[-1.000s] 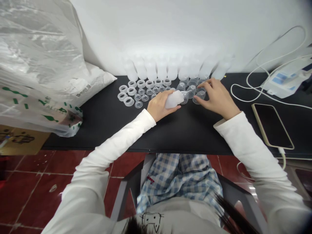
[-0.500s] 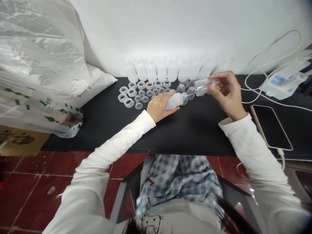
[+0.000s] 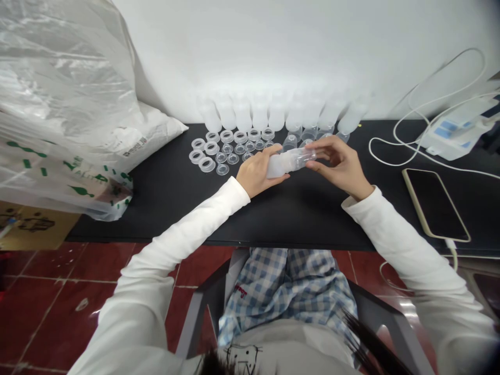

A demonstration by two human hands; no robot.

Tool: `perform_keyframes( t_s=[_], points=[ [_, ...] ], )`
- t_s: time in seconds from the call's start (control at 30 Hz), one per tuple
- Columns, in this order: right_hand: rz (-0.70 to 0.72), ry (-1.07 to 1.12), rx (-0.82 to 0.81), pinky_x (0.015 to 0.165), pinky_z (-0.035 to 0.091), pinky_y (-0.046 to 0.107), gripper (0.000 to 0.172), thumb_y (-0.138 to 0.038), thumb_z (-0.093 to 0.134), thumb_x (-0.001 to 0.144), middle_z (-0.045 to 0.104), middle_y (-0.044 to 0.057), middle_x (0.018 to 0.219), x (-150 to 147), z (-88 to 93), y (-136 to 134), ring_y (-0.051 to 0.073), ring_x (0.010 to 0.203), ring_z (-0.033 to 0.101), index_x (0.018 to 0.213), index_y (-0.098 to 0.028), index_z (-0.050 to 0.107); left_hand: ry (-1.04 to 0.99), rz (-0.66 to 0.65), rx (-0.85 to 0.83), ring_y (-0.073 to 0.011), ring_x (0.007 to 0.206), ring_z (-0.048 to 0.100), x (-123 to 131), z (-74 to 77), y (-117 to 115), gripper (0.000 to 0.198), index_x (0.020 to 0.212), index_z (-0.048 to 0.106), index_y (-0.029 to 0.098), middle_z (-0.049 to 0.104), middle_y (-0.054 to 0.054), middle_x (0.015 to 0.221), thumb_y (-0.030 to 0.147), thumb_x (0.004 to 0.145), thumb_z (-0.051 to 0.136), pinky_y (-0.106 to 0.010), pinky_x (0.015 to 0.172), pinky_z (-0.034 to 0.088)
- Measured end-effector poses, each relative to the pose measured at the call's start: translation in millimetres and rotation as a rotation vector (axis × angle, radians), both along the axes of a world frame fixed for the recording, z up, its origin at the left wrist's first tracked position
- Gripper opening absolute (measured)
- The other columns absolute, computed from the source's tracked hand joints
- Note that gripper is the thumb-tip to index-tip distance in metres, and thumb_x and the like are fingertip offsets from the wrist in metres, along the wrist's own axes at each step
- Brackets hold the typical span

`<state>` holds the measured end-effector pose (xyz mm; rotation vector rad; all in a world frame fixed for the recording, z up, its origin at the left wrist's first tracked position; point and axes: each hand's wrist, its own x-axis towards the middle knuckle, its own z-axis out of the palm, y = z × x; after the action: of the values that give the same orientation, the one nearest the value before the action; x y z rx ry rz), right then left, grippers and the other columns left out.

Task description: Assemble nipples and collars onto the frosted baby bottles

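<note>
Head view | left hand [image 3: 255, 173] fingers closed around white bottle [image 3: 278, 165] | right hand [image 3: 339, 164] fingertips pinch clear cap [image 3: 303, 155], touching the bottle's end | both near, in front of row of bottles [image 3: 273, 114]

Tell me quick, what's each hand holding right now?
Left hand: closed on the bottle.
Right hand: closed on the clear cap, at the bottle's end.
</note>
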<state>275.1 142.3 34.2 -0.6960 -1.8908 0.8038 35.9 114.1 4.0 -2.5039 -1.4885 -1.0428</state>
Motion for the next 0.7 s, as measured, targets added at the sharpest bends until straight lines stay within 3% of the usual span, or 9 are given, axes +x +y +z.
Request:
perform_keyframes(
  t_s=[0.3, 0.43, 0.7],
  points=[
    [0.045, 0.017, -0.07, 0.101, 0.064, 0.046, 0.035, -0.045, 0.087, 0.078, 0.075, 0.005, 0.114, 0, 4.4, -8, 0.027, 0.112, 0.072, 0.106, -0.026, 0.076, -0.03, -0.126, -0.192, -0.0235, 0.112, 0.073, -1, 13.0, -4, 0.073, 0.141, 0.043, 0.02, 0.064, -0.011, 0.139, 0.04, 0.082, 0.081, -0.032, 0.087, 0.061],
    [0.1, 0.089, -0.103, 0.098, 0.066, 0.041, 0.035, -0.037, 0.09, 0.075, 0.076, 0.003, 0.112, -1, 5.5, -10, 0.024, 0.109, 0.074, 0.106, -0.026, 0.077, -0.055, -0.162, -0.249, -0.0235, 0.116, 0.071, -1, 23.0, -7, 0.065, 0.136, 0.051, 0.021, 0.065, -0.008, 0.137, 0.035, 0.081, 0.082, -0.033, 0.096, 0.059],
    [0.083, 0.06, -0.103, 0.093, 0.066, 0.036, 0.043, -0.044, 0.091, 0.072, 0.075, 0.002, 0.108, -2, 7.0, -11, 0.022, 0.101, 0.075, 0.109, -0.027, 0.077, -0.176, -0.192, -0.388, -0.0181, 0.1, 0.074, 5, 28.7, -16, 0.062, 0.134, 0.056, 0.022, 0.071, -0.003, 0.128, 0.03, 0.078, 0.083, -0.028, 0.09, 0.058]
  ],
)
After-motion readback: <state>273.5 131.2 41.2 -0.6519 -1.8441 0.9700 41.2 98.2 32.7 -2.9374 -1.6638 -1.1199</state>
